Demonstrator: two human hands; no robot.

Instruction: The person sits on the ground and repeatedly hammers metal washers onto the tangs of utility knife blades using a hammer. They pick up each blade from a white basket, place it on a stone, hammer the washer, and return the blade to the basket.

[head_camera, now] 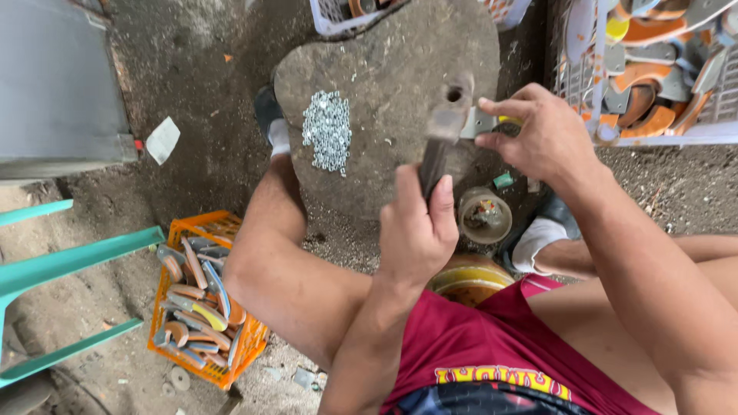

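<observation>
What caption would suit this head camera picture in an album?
Left hand grips a hammer over a stone slab; right hand steadies a metal piece beside small nuts.

Rough matt stone slab, shiny metal washers, perhaps plastic crate

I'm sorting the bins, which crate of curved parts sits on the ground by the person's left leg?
The orange crate, low on the dirt floor; the white crate stands at the upper right.

Bare arms, no sleeves or gloves. Dark red shorts with a yellow printed band near the hem, dark patterned cloth below it. White socks, dark shoes on both feet.
</observation>
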